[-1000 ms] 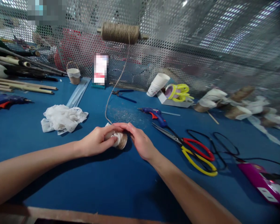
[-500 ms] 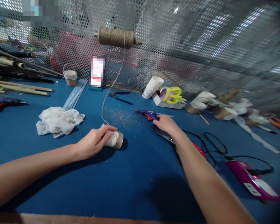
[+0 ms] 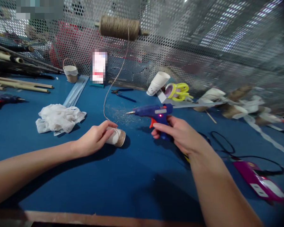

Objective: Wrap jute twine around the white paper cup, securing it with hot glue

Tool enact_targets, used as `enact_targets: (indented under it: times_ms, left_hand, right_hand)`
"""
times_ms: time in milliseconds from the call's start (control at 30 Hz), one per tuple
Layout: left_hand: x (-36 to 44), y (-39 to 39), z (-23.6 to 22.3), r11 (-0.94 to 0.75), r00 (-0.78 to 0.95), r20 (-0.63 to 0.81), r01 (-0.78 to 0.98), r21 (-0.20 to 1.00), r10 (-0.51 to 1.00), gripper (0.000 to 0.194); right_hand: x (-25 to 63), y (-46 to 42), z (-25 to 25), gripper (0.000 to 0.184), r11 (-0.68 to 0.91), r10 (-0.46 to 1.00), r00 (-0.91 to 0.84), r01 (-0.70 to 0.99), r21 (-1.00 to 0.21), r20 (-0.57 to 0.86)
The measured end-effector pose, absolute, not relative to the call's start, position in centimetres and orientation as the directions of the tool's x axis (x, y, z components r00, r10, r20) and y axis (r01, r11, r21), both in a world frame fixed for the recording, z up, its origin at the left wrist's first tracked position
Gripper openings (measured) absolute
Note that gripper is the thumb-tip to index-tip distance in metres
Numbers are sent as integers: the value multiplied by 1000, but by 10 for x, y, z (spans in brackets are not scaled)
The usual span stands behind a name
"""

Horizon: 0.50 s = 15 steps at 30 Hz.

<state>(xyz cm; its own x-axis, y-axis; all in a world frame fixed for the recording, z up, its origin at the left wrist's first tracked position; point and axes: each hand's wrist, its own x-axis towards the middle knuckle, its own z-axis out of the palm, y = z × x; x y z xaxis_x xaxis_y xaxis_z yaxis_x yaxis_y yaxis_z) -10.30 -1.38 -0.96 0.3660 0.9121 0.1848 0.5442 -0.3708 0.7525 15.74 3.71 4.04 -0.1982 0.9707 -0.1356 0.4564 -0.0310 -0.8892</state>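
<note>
My left hand [image 3: 93, 138] grips a small white paper cup [image 3: 115, 137] that lies on its side on the blue table, its bottom end wound with brown twine. A strand of twine [image 3: 115, 82] runs from the cup up to a spool [image 3: 119, 27] on the mesh wall. My right hand [image 3: 177, 134] is closed round the handle of a blue glue gun [image 3: 152, 112], lifted off the table. Its nozzle points left, toward the cup, and a red light glows on its body.
Crumpled white plastic [image 3: 59, 117] lies left of the cup. At the back stand a stack of paper cups [image 3: 158, 83], pliers [image 3: 123, 94], yellow-handled scissors [image 3: 178, 91] and a small twine basket [image 3: 70, 73]. A purple power strip [image 3: 257, 183] with black cables lies on the right. Sticks [image 3: 21, 83] lie far left.
My right hand left the cup, reached right to the glue gun on the table, and has lifted it with its nozzle turned toward the cup. The left hand stayed on the cup.
</note>
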Motion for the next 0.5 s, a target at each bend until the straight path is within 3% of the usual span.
enact_targets:
  times_ms: [300,500]
  left_hand:
    - [-109,-12,-11,-439,446,205,523,730,871,28]
    - [-111,-11,-17,-499,464,266,503,705,845,27]
  right_hand:
    - [150,6,49,21,136,903,-417,498,-856,-99]
    - [149,0,52,27,220,910,-406,644,-732,-85]
